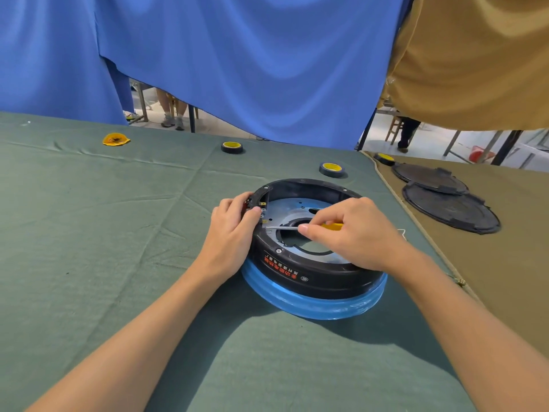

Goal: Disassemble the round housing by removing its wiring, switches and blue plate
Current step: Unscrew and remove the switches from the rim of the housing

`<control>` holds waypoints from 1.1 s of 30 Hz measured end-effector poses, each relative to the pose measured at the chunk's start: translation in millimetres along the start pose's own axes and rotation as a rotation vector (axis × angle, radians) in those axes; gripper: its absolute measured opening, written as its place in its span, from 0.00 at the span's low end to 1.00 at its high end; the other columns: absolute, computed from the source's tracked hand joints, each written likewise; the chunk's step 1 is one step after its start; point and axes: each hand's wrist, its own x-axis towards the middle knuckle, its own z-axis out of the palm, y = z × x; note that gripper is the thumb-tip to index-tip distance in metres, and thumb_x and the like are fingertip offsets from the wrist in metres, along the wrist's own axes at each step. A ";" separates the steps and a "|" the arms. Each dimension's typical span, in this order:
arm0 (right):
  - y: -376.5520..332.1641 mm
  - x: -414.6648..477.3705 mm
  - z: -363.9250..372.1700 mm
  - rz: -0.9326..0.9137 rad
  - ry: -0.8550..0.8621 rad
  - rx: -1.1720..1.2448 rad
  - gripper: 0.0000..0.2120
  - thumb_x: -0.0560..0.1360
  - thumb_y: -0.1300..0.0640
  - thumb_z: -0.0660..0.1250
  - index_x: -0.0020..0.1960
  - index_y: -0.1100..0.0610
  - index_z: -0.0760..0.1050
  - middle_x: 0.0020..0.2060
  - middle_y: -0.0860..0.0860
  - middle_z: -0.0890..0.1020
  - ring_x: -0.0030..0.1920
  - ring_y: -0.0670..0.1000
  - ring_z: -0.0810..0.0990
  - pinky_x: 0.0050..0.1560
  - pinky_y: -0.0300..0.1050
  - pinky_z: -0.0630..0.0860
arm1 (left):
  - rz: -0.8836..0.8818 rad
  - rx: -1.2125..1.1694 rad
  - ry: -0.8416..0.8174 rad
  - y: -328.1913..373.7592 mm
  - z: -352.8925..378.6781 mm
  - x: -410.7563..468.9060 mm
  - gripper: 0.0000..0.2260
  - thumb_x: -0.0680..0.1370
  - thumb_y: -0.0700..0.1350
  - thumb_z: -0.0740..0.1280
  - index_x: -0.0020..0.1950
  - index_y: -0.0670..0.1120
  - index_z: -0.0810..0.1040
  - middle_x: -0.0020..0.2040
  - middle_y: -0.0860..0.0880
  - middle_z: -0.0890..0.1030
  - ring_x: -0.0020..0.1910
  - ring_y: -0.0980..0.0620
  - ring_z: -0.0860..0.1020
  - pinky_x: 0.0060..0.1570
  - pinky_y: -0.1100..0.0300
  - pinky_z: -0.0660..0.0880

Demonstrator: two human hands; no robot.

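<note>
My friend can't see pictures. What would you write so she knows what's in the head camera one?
Two bare hands work on a round black housing on a green cloth table: the left hand steadies its rim while the right hand pokes a yellow-handled screwdriver inside, over a blue plate. Three tape rolls lie farther back, and blue curtains hang behind.

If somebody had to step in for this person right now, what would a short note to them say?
Left hand: gripping the left rim of the round housing, fingers by the switch block.
Right hand: holding a yellow-handled screwdriver, its tip pointing at the terminals near the switches.
The housing sits on the green table cloth, on a blue ring.
Done: no loose wiring shows inside.
Left: the switches and the blue plate are still in place.
Nearby: two tape rolls, and two black covers on the right.
</note>
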 end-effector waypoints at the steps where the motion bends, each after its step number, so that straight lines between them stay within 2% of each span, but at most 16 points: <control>1: 1.1 -0.2 -0.2 0.005 0.001 0.001 0.18 0.70 0.32 0.60 0.36 0.42 0.81 0.32 0.49 0.82 0.41 0.52 0.77 0.45 0.55 0.76 | 0.000 -0.003 -0.003 0.6 0.1 -0.6 0.15 0.74 0.56 0.54 0.59 0.61 0.72 0.55 0.55 0.73 0.61 0.55 0.67 0.53 0.73 0.60; 4: 1.9 -0.7 -1.0 0.004 0.002 0.005 0.16 0.71 0.34 0.62 0.35 0.42 0.81 0.30 0.50 0.81 0.37 0.51 0.76 0.42 0.54 0.76 | 0.012 -0.029 -0.016 5.3 -1.1 -2.4 0.10 0.75 0.54 0.55 0.52 0.67 0.70 0.52 0.63 0.73 0.57 0.58 0.68 0.52 0.77 0.60; 8: -0.4 0.5 -1.1 -0.016 -0.007 0.005 0.14 0.74 0.38 0.64 0.35 0.42 0.82 0.28 0.49 0.80 0.34 0.49 0.75 0.38 0.48 0.71 | 0.017 -0.145 -0.056 9.2 -1.8 -4.0 0.12 0.76 0.51 0.57 0.47 0.68 0.76 0.46 0.56 0.81 0.48 0.58 0.77 0.49 0.64 0.71; 10: -1.1 1.6 -1.3 -0.021 -0.008 -0.001 0.14 0.74 0.39 0.64 0.35 0.43 0.81 0.27 0.50 0.80 0.33 0.50 0.74 0.37 0.47 0.70 | 0.027 -0.153 -0.057 10.1 -1.7 -3.9 0.13 0.76 0.51 0.57 0.47 0.70 0.76 0.45 0.56 0.81 0.43 0.60 0.77 0.46 0.65 0.71; 13: -0.6 1.7 -1.2 -0.024 -0.007 0.006 0.16 0.73 0.37 0.63 0.36 0.45 0.82 0.29 0.51 0.81 0.35 0.52 0.76 0.39 0.50 0.73 | 0.030 -0.162 -0.056 10.4 -1.8 -4.0 0.14 0.76 0.51 0.57 0.47 0.70 0.76 0.42 0.60 0.81 0.41 0.64 0.76 0.43 0.68 0.71; 16: -0.3 1.2 -1.1 -0.035 -0.016 0.002 0.15 0.73 0.37 0.63 0.34 0.42 0.81 0.28 0.49 0.81 0.34 0.50 0.75 0.37 0.47 0.69 | 0.015 -0.156 -0.052 9.4 -2.3 -4.6 0.13 0.76 0.51 0.56 0.48 0.69 0.76 0.43 0.61 0.81 0.45 0.62 0.77 0.49 0.65 0.71; 18: 0.2 1.3 -1.5 -0.036 -0.016 -0.001 0.14 0.74 0.38 0.64 0.32 0.39 0.78 0.26 0.48 0.79 0.32 0.49 0.73 0.36 0.44 0.66 | -0.010 -0.140 -0.053 6.9 -1.8 -4.6 0.12 0.76 0.53 0.56 0.51 0.67 0.75 0.48 0.58 0.81 0.54 0.55 0.77 0.58 0.55 0.71; 20: 0.1 1.1 -1.4 -0.033 -0.013 0.000 0.14 0.74 0.38 0.65 0.31 0.38 0.77 0.26 0.48 0.78 0.31 0.48 0.72 0.36 0.43 0.64 | -0.027 -0.125 -0.052 5.5 -2.0 -5.0 0.12 0.76 0.54 0.55 0.54 0.64 0.75 0.51 0.58 0.80 0.59 0.52 0.75 0.63 0.48 0.69; 28: -6.6 4.6 -5.2 -0.062 -0.040 -0.026 0.15 0.75 0.40 0.65 0.31 0.39 0.77 0.26 0.44 0.77 0.31 0.47 0.72 0.34 0.43 0.65 | -0.044 -0.124 -0.041 3.6 0.2 -3.6 0.17 0.75 0.55 0.55 0.61 0.57 0.74 0.54 0.55 0.80 0.60 0.50 0.74 0.65 0.45 0.67; 31: -10.2 7.9 -5.7 -0.064 -0.053 -0.049 0.17 0.76 0.41 0.65 0.28 0.36 0.73 0.25 0.36 0.76 0.31 0.45 0.70 0.36 0.42 0.64 | -0.043 -0.231 -0.063 4.9 -0.5 -2.5 0.14 0.73 0.55 0.59 0.55 0.62 0.77 0.52 0.51 0.82 0.57 0.46 0.77 0.63 0.41 0.69; 33: -10.7 7.6 -4.6 -0.059 -0.053 -0.054 0.18 0.76 0.41 0.65 0.28 0.35 0.71 0.24 0.32 0.74 0.31 0.44 0.70 0.37 0.43 0.64 | -0.030 -0.274 -0.079 5.3 -1.7 -2.4 0.12 0.71 0.57 0.60 0.51 0.65 0.78 0.49 0.52 0.83 0.53 0.46 0.79 0.62 0.39 0.70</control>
